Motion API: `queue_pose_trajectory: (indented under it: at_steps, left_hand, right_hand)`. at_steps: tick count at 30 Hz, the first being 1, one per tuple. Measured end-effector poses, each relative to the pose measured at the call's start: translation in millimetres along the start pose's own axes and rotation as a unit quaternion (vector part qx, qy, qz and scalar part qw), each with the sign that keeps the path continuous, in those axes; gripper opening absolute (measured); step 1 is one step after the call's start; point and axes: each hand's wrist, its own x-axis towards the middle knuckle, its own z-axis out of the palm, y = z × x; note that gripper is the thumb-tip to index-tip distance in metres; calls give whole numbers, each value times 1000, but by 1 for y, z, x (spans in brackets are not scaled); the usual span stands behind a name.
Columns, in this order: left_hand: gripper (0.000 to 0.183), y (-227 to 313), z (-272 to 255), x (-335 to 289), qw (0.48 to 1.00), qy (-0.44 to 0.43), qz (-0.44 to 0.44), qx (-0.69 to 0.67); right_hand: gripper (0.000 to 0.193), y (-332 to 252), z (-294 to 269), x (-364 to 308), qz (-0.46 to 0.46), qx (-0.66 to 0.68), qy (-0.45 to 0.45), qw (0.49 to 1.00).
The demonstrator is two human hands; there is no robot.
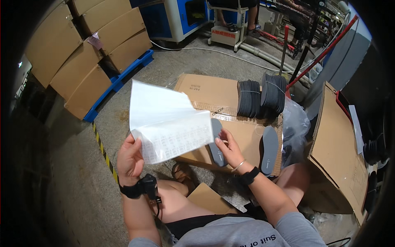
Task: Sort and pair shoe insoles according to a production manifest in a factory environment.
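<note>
Cardboard box (243,142) at centre; white sheet (166,123) centre-left, left fingers (137,145) pinched on it; right fingers (225,134) half-curled, hold unclear

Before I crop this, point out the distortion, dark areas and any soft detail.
Head view: fisheye curvature bows the stacked brown cardboard cartons; same head view, corners fall to black; head view again, faint grey print on the thin white sheet looks too soft to read.

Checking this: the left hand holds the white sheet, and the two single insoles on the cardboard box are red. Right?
Not red: the head view shows the single insoles on the cardboard box are grey. The left hand does hold the white sheet.
</note>
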Motion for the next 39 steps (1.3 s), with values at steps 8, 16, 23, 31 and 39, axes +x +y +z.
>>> queue_pose_trajectory:
  at_steps: [8, 16, 23, 31, 39]
  left_hand:
    - [31, -15, 33, -48, 999, 39, 17, 20]
    - [44, -36, 70, -75, 985, 47, 97, 134]
    - [28, -26, 80, -84, 987, 22, 63, 149]
    - [30, -21, 89, -86, 982, 2, 72, 176]
    - [23, -14, 82, -83, 973, -8, 69, 222]
  right_hand:
    - [61, -90, -15, -45, -54, 192, -25, 980]
    - [53, -109, -38, -78, -118, 158, 47, 979]
    - [20, -114, -69, -88, -123, 105, 0, 987]
    - [26, -117, -81, -90, -131, 124, -1, 984]
    - [22, -128, -91, -88, -169, -30, 27, 985]
